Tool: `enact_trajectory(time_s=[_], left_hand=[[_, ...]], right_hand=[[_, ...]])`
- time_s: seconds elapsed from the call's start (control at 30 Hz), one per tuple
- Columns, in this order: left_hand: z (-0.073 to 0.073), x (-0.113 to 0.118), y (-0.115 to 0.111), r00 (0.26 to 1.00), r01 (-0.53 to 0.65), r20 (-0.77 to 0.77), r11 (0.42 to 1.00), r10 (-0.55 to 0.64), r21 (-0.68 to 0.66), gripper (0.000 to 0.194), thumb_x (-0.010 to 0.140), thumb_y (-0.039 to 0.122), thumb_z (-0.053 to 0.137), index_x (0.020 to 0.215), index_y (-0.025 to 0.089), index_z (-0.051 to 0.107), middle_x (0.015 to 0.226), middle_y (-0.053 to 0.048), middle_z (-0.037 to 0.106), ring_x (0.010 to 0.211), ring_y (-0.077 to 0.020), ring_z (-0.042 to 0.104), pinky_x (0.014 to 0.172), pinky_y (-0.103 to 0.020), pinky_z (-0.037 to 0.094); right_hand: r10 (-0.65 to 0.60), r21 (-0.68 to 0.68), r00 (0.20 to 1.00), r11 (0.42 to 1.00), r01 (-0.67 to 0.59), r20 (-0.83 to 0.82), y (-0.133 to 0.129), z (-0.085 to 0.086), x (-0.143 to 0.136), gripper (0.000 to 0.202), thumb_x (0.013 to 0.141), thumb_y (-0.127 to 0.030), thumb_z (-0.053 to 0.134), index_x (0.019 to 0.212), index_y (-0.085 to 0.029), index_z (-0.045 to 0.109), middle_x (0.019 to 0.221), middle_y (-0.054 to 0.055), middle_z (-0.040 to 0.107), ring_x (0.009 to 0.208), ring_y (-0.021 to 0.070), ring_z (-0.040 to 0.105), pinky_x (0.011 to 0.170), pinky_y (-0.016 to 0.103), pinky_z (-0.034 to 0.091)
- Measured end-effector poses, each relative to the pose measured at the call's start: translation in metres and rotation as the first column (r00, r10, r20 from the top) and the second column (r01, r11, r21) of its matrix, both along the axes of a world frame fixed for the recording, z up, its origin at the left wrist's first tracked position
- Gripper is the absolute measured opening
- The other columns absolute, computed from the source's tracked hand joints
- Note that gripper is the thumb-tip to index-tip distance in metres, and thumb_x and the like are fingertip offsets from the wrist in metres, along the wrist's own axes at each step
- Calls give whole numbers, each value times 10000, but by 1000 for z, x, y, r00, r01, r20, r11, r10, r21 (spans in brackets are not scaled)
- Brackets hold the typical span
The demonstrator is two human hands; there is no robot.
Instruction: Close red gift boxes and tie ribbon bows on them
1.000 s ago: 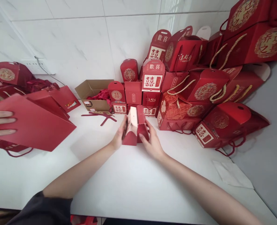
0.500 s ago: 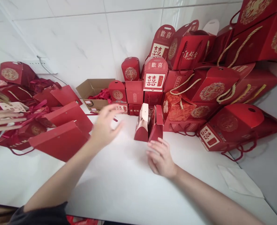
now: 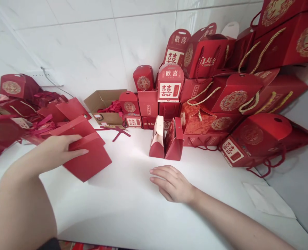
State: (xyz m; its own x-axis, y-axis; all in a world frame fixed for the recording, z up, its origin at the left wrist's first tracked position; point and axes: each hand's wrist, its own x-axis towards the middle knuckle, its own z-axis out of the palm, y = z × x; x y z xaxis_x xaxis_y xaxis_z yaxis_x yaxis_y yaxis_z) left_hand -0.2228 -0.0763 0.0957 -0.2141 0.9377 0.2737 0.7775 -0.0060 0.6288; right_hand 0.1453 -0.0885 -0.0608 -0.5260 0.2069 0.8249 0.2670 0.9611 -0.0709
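My left hand [image 3: 62, 149] grips the upper edge of a red box [image 3: 91, 159] at the left of the white table, thumb on its near face. Another red box [image 3: 77, 127] stands right behind it. My right hand [image 3: 172, 184] hovers over or rests on the table, fingers loosely curled and nothing visible in them. Just beyond it, a small box with a cream side [image 3: 157, 139] and a small red box [image 3: 175, 140] stand side by side, both narrowing to the top.
Stacked red gift boxes [image 3: 226, 93] with rope handles fill the back right. An open cardboard box [image 3: 104, 99] stands by the tiled wall, red straps [image 3: 114, 129] before it. Red bags [image 3: 4, 133] pile up at far left. A white sheet [image 3: 269, 199] lies at right.
My left hand has moved left and down onto the red box, which now sits a little further right. My right hand has drawn back from the small red box. The other person's hand has left view.
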Motion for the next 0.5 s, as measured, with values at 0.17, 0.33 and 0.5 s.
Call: enact_trajectory(time_s=[0.17,0.33,0.5], left_hand=[[1,69,40,917,143,-335,964,-215,-225,450,715,623,657,940,236,687,726,-37,664,672,-294,655,679,-430,543],[-13,124,68,932,317,113,926,-344,204,587,914,502,489,1410,207,381,1399,-108,521,1205,-240,569,993,-381,475],[17,85,52,964,23,-262,978,33,209,629,818,478,667,1319,135,502,1402,-97,497,1351,-345,373,1098,-556,330]], right_hand=[[-10,0,999,1000,10,39,-1,2,-1,457,830,-65,491,1279,-151,498,1138,115,686,1140,197,589,890,334,521],[-35,3,998,999,35,48,0,3,0,442,813,-53,501,1247,-140,518,1140,121,681,1108,213,596,860,339,521],[-33,-31,997,999,35,69,2,1,1,484,823,-66,466,1297,-164,481,1163,115,672,1139,204,579,866,338,516]])
